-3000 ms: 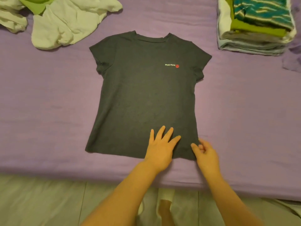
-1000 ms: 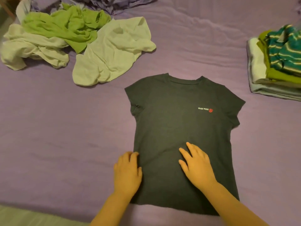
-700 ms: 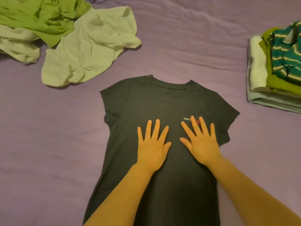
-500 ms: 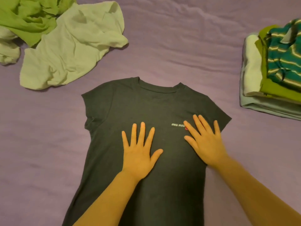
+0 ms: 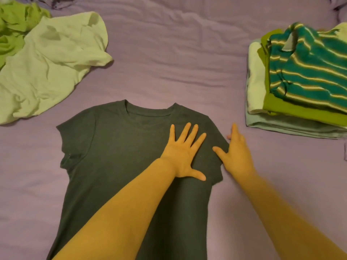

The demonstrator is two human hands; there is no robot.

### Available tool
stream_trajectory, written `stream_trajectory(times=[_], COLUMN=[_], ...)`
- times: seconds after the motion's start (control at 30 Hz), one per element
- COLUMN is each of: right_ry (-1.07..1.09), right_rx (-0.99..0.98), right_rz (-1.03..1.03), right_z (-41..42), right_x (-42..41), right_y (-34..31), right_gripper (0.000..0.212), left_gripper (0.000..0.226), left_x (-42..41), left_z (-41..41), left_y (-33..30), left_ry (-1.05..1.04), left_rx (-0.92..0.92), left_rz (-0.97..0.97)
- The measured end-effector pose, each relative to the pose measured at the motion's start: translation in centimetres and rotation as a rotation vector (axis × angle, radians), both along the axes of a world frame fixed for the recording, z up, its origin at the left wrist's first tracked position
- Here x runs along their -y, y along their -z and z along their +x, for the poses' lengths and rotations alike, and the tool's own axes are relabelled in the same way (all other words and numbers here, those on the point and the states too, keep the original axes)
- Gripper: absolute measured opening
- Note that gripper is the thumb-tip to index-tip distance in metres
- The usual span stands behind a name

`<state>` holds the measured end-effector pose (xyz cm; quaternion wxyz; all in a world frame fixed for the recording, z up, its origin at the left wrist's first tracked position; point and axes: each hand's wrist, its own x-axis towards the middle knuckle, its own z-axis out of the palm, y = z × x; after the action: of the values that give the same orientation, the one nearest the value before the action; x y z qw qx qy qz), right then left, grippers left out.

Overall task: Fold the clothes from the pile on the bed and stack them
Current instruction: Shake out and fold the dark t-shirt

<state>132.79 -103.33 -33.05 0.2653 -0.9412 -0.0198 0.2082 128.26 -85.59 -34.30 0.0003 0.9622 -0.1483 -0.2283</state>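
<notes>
Dark grey short-sleeved cotton T-shirt (image 5: 116, 156): lies flat on the purple bed sheet (image 5: 178, 68), neck opening pointing away from the person, hem running out of view at the lower edge. Cloth mostly smooth; left sleeve spread outward, right sleeve partly covered by the hands.

Left hand (image 5: 183, 153): reaches across the shirt and rests palm-down on its right chest area, fingers straight and fanned wide, thumb stretched toward the shirt's right side. Holds nothing.

Right hand (image 5: 235, 156): sits at the outer edge of the right sleeve, thumb lying on the dark cloth, remaining fingers extended toward the sheet just beside the sleeve. Slightly blurred; whether it pinches the sleeve edge cannot be told.

Unfolded pile, far left of the bed: one pale green crumpled garment (image 5: 50, 66) spread loosely, with a brighter lime green crumpled garment (image 5: 13, 29) partly behind it at the upper left corner. Well apart from the shirt.

Folded stack, far right of the bed: teal knit top with cream and tan stripes (image 5: 308, 70) uppermost, over an olive green folded piece (image 5: 293, 109), a whitish folded piece (image 5: 255, 79) and a pale grey-green folded piece (image 5: 281, 126) at the base.
</notes>
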Motion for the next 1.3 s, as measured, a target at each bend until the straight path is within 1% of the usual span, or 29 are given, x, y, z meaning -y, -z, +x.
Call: stream_trajectory(times=[0.03, 0.07, 0.1, 0.13, 0.17, 0.23, 0.33, 0.43, 0.47, 0.53, 0.57, 0.6, 0.63, 0.7, 0.73, 0.8, 0.87, 1.0, 1.1, 1.2, 1.27, 1.3], right_ry=[0.028, 0.024, 0.021, 0.047, 0.093, 0.201, 0.257, 0.248, 0.235, 0.176, 0.125, 0.062, -0.009, -0.167, -0.247, -0.388, -0.431, -0.406, -0.388, -0.504, -0.609, -0.624], right_rx=[-0.038, -0.026, 0.020, 0.064, 0.091, 0.078, 0.047, 0.064, 0.037, -0.098, -0.157, -0.170, -0.100, 0.191, 0.271, 0.229, 0.198, 0.183, 0.175, 0.184, 0.181, 0.164], right_rz=[0.021, 0.017, 0.022, 0.052, 0.095, 0.166, 0.152, 0.218, 0.265, 0.382, 0.400, 0.362, 0.249, -0.067, -0.179, -0.334, -0.435, -0.510, -0.559, -0.467, -0.404, -0.385], right_z=[-0.3, -0.5, -0.9, -1.2, -1.5, -2.0, -2.6, -2.8, -2.9, -3.2, -3.4, -3.7, -3.8, -3.7, -3.7, -3.8, -3.9, -4.0, -5.0, -7.3, -9.0, -9.6], right_x=[-0.2, -0.2, -0.3, -0.4, -0.7, -1.3, -2.6, -3.6, -4.1, -5.2, -5.7, -6.0, -6.2, -6.7, -7.2, -8.2, -8.5, -9.0, -11.4, -16.6, -20.0, -21.6], right_y=[0.0, -0.1, -0.1, -0.1, -0.2, -0.5, -0.8, -1.4, -1.7, -1.9, -1.8, -1.6, -1.5, -0.8, -0.4, 0.7, 1.8, 1.4, 0.2, -1.0, -0.4, -0.1], right_gripper=[0.071, 0.054, 0.036, 0.025, 0.019, 0.015, 0.019, 0.034, 0.041, 0.051, 0.053, 0.053, 0.051, 0.049, 0.052, 0.062, 0.063, 0.078, 0.079, 0.071, 0.065, 0.066], left_gripper=[0.126, 0.127, 0.128, 0.129, 0.130, 0.130, 0.118, 0.098, 0.093, 0.083, 0.078, 0.075, 0.072, 0.069, 0.068, 0.067, 0.068, 0.070, 0.070, 0.069, 0.070, 0.071], left_x=[0.4, 0.8, 1.1, 1.3, 1.3, 1.2, 0.4, -1.2, -1.9, -3.3, -4.0, -4.7, -5.6, -7.4, -8.3, -9.8, -11.1, -14.3, -17.1, -20.1, -22.2, -23.2], left_z=[0.2, 0.3, 0.4, 0.4, 0.4, 0.6, 1.3, 2.6, 3.1, 3.6, 3.4, 3.0, 2.2, 0.1, -1.0, -3.1, -4.6, -6.4, -7.2, -7.5, -7.3, -7.2], left_y=[-0.1, -0.1, -0.1, -0.1, -0.1, -0.2, -0.3, -0.7, -0.9, -1.4, -1.5, -1.6, -1.6, -1.2, -1.0, -0.4, 0.2, 0.3, -0.3, -1.0, -1.6, -1.9], left_ry=[-0.039, -0.077, -0.110, -0.130, -0.140, -0.138, -0.086, -0.030, -0.021, -0.001, 0.002, -0.008, -0.033, -0.084, -0.100, -0.119, -0.148, -0.154, -0.176, -0.281, -0.364, -0.414], left_rx=[-0.010, -0.015, -0.016, -0.015, -0.017, -0.010, 0.012, 0.017, 0.012, 0.012, 0.022, 0.035, 0.047, 0.063, 0.069, 0.077, 0.092, 0.124, 0.099, 0.090, 0.102, 0.111], left_rz=[-0.013, -0.034, -0.051, -0.062, -0.064, -0.059, -0.061, -0.019, -0.004, 0.008, 0.001, -0.012, -0.029, -0.052, -0.051, -0.028, -0.009, -0.001, 0.026, 0.079, 0.094, 0.088])
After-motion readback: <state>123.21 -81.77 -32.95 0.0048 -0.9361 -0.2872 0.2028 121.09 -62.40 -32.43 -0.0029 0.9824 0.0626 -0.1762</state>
